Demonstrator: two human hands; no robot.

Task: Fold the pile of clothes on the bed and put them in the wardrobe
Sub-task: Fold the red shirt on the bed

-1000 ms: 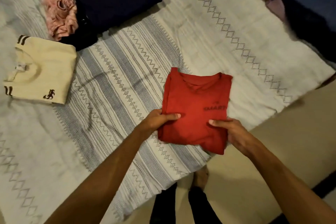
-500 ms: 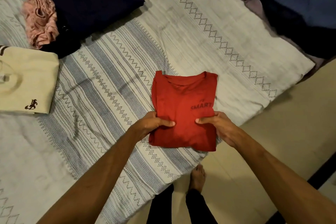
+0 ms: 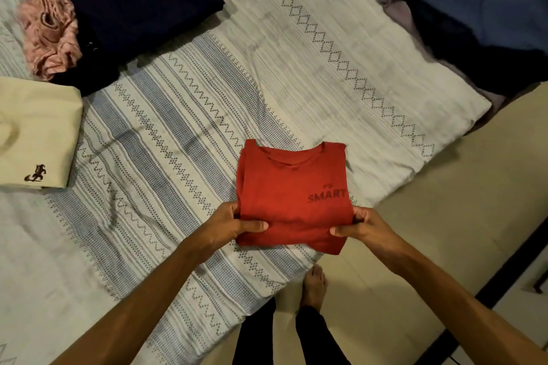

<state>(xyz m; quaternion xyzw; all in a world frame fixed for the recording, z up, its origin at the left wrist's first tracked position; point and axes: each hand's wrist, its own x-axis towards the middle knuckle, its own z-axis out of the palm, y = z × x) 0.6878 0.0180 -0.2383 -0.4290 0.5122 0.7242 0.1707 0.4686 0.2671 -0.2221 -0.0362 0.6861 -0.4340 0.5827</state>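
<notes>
A folded red T-shirt [image 3: 292, 192] with dark "SMART" lettering lies near the bed's front edge, collar pointing away from me. My left hand [image 3: 229, 224] grips its near left corner, thumb on top. My right hand [image 3: 363, 224] grips the near right corner the same way. The shirt's near edge is raised slightly and overhangs the edge of the patterned bedspread [image 3: 178, 133].
A folded cream shirt [image 3: 35, 133] lies at the left. Behind it sit a crumpled pink garment [image 3: 49, 31] and a dark navy garment [image 3: 127, 0]. A pile of blue and dark clothes [image 3: 474, 9] fills the far right. Beige floor [image 3: 444, 216] and my bare foot [image 3: 314, 284] are below.
Both hands have slid outward to the shirt's near corners and drawn it a little toward me. The near edge has come up off the bed.
</notes>
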